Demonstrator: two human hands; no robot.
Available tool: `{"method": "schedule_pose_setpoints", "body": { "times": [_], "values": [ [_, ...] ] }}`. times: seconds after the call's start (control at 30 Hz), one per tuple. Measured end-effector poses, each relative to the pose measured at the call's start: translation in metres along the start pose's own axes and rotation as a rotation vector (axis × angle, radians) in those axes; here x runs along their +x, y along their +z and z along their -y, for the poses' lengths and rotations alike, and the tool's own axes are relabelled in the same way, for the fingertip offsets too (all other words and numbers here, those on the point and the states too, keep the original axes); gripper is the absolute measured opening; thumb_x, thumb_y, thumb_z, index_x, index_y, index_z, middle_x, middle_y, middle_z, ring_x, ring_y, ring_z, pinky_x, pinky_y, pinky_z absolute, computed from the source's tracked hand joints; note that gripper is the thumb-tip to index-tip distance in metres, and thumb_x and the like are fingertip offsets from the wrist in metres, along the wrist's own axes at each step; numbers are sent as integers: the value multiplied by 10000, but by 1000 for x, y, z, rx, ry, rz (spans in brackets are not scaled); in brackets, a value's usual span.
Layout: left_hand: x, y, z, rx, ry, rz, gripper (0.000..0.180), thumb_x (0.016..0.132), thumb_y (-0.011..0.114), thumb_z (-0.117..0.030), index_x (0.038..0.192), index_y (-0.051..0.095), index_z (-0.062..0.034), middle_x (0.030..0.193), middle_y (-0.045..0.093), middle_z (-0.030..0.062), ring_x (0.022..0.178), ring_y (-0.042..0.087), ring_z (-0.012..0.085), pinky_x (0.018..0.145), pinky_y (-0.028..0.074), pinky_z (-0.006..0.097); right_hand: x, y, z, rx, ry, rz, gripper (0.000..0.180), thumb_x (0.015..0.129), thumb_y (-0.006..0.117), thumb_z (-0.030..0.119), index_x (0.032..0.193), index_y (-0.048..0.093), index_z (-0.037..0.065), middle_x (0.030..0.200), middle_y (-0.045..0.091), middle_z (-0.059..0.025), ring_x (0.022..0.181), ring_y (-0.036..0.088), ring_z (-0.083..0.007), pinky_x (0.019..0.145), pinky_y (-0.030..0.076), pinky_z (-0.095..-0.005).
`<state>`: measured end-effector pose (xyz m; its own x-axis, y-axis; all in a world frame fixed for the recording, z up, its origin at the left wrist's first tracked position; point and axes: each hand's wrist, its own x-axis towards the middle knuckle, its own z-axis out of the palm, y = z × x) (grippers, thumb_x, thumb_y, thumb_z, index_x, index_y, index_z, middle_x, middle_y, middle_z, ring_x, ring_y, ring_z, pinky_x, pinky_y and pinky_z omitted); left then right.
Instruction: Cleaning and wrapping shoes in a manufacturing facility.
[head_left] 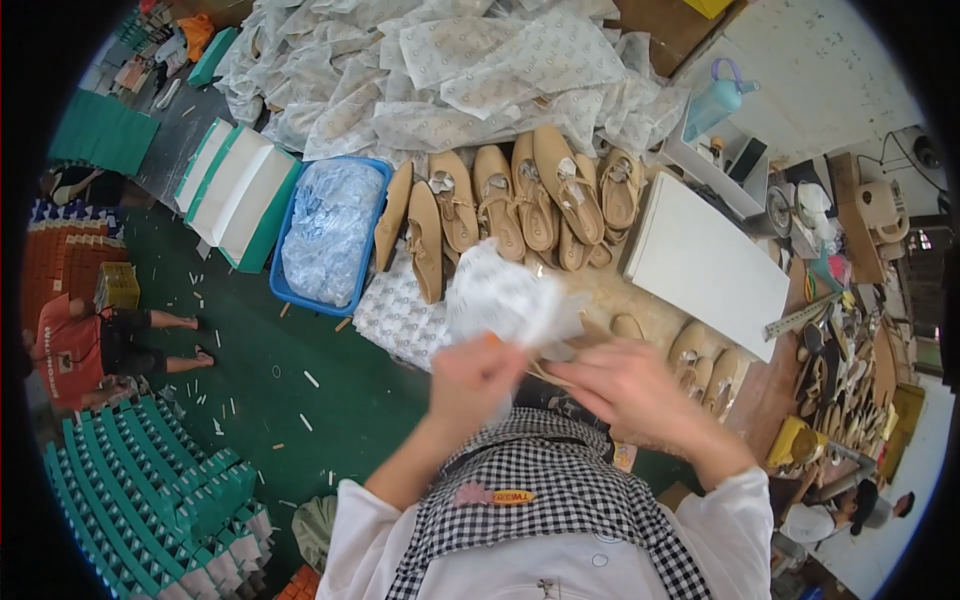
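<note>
Paper wad (505,300): white crumpled tissue, held up over the near edge of the bench, just beyond both hands.
Left hand (472,378): closed on the lower part of the wad, fingers curled around it.
Right hand (625,385): just right of the wad, fingers bent toward a thin tan strap (548,373) at its base; blurred, so I cannot tell whether it is clamped.
Progress: judged midway; paper bunched but not yet placed in a sandal.
Done or waiting: row of tan sandals (520,205) on the far side, more sandals (705,365) near right.
Supply: heap of printed wrapping sheets (440,70) far; blue bin (285,285) of clear bags, left.
Boxes: white lid (705,265) right; green-and-white boxes (235,190) far left; stacked green boxes (150,480) near left.
</note>
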<state>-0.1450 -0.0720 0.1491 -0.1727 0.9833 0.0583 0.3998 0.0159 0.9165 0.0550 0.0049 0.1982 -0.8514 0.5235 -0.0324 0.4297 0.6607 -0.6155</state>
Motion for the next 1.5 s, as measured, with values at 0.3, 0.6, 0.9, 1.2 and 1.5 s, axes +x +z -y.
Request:
{"method": "schedule_pose_setpoints", "body": {
  "times": [0.3,0.6,0.9,1.2,1.5],
  "values": [
    [-2,-71,30,-32,-151,-440,76,786,651,-9,740,643,51,557,465,-19,514,396,50,464,306,230,185,96,-47,965,173,-504,239,869,559,149,1035,604,-16,1021,662,-110,941,621,-170,773,486,-290],
    [11,-61,82,-296,-347,-470,146,840,619,-39,743,587,66,613,437,-60,576,372,25,508,293,207,86,104,-93,396,266,-394,168,780,646,123,917,665,26,796,675,-105,757,642,-199,688,492,-310],
    [44,-34,77,383,-108,-271,123,803,666,-139,785,649,-18,584,485,91,486,472,215,474,354,321,50,49,-140,326,448,-445,139,804,634,133,901,659,38,695,609,-112,626,591,-197,575,453,-298],
    [-9,-15,12,50,-111,-156,127,765,668,-64,673,600,-10,567,471,72,474,466,198,454,352,310,76,120,-36,1159,565,-123,212,864,548,111,1023,644,9,891,675,-57,762,631,-154,658,499,-305],
    [7,-129,50,-15,-186,-786,230,866,567,-30,648,515,20,621,433,-55,598,375,30,523,281,211,230,101,19,1048,-30,-9,321,866,617,183,1133,613,5,968,666,-56,867,594,-90,778,484,-254]
  ]
}}
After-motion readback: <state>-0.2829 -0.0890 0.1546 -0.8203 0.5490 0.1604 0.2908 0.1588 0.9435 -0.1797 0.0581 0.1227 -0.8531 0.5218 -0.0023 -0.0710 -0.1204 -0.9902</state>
